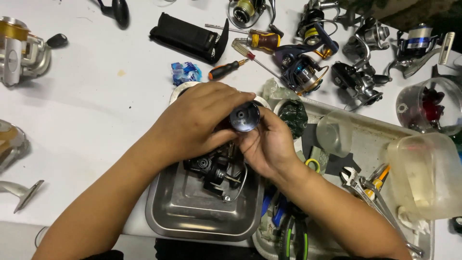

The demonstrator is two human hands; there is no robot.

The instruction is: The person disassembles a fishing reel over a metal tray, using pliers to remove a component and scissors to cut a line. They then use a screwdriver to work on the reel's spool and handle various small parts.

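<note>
While cupped, fingers (240,98) around spool (244,117)

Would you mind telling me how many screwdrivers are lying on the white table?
2, both above the hands: a black-and-orange screwdriver beside the blue wrapper, and a yellow-and-brown screwdriver by the black pouch. A thin red-tipped tool between them could be a third; others may be hidden among the reels.

a white table (96,110) carries a steel tray (183,212) near, fishing reels (308,72) far right, screwdrivers (226,70), a black pouch (187,38) far.
</note>
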